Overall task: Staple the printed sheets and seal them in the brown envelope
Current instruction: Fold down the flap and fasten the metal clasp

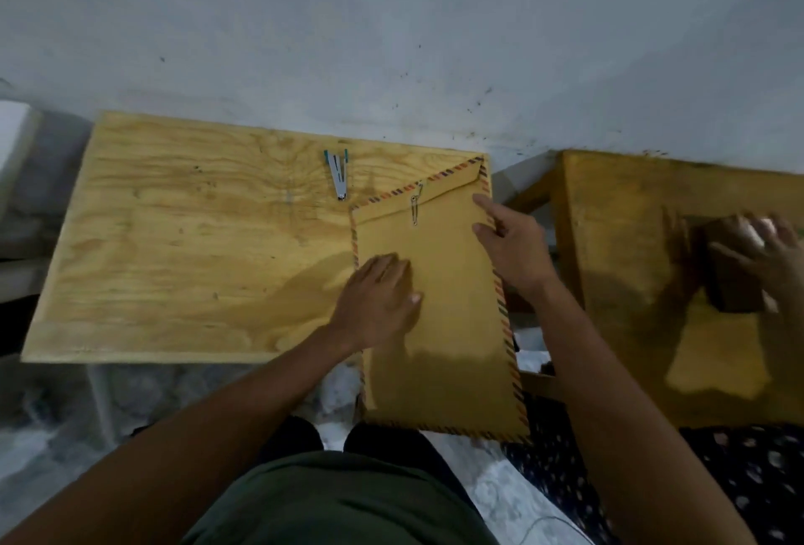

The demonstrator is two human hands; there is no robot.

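One camera only, head-worn, wide-angle. Looks forward and steeply down from above the wearer's chest, arms reaching out from the bottom edge. Faces the wall [391, 22], which fills the top third. Worktop [182, 240] sits mid-frame, close, within arm's reach; both hands land near centre on the envelope [439, 327]. Second worktop [618, 283] cuts in at right, blurred. Floor shows at lower left. Edges bend from lens distortion. No second view to overlap.

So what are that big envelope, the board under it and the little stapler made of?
Envelope: matte brown kraft-looking paper, striped printed border, apparently metal clasp on the flap. Board: likely plywood, unpainted, swirling grain showing. Stapler: seemingly shiny metal body with teal parts, probably plastic.
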